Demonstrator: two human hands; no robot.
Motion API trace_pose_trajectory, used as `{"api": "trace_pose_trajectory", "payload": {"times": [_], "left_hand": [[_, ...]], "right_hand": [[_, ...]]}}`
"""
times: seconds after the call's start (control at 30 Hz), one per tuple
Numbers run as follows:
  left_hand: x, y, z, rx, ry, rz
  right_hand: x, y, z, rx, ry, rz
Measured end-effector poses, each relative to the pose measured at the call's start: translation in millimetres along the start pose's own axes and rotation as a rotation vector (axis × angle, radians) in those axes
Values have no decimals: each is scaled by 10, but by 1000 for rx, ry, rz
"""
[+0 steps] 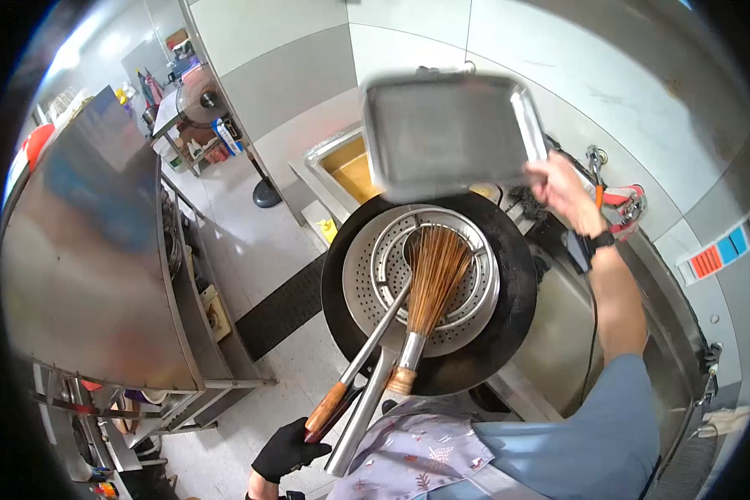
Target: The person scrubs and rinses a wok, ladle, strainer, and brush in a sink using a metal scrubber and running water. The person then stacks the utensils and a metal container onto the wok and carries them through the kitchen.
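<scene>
My right hand [562,190], bare and with a dark band at the wrist, grips the right edge of a rectangular metal tray [446,133]. The tray is raised over the far side of a black wok [517,292] and is blurred. Inside the wok sits a perforated metal strainer [362,279]; a bamboo wok brush [435,283] and a wooden-handled ladle [329,406] lie across it. My left hand [287,450], in a black glove, is at the handle ends beside the wok's metal handle [362,421]. Its grip is partly hidden.
Behind the wok is a metal basin [339,167] with yellowish liquid. A stainless sink counter [558,342] runs along the right, with a tap [596,158] on the wall. At left stands a steel cabinet [92,250] with shelves. A black mat [279,312] lies on the floor.
</scene>
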State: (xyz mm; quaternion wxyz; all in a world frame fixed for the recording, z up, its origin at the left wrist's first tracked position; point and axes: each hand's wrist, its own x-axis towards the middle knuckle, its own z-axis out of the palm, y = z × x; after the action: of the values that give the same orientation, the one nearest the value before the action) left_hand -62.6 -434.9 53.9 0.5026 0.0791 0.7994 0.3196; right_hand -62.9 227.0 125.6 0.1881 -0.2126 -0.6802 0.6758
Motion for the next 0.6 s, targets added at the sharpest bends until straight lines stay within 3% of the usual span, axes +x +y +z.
{"api": "trace_pose_trajectory", "payload": {"times": [0.13, 0.37, 0.47, 0.53, 0.6], "left_hand": [[-50, -71, 5, -75, -17, 107], [-47, -199, 33, -72, -38, 115], [-61, -237, 54, -95, -23, 145], [-56, -278, 57, -118, -37, 179], [-59, -290, 68, -135, -37, 187]], "right_hand": [[-950, 338, 348, -79, -19, 192], [-2115, 774, 756, 74, 35, 380], [-2439, 507, 872, 22, -43, 457], [-2484, 280, 833, -581, -133, 470], [-2451, 74, 823, -793, -31, 337]]}}
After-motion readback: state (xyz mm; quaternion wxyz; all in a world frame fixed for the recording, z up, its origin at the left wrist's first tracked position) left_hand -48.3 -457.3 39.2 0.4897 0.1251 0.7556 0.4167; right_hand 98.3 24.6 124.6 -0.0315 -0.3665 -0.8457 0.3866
